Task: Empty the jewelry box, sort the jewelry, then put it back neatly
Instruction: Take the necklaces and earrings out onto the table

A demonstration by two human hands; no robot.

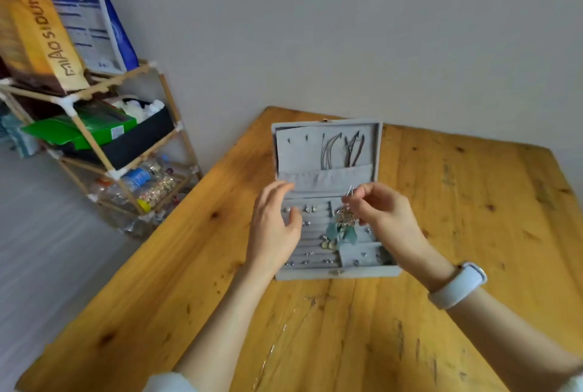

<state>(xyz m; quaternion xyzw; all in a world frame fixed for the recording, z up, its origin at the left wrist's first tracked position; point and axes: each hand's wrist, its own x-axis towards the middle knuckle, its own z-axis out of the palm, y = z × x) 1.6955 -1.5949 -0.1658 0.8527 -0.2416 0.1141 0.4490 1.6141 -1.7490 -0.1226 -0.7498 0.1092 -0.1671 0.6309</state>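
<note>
Two hands over open box (334, 274) on worktop (473, 202): right hand (383, 213) pinching dangling earring (344, 224) by its hook, long axis vertical, above tray; left hand (276, 222) loosely open, empty, just beside, equally near.

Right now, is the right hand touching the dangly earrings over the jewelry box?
Touching. The head view shows the right hand pinching the hooks of the dangly earrings, which hang above the open jewelry box.
</note>
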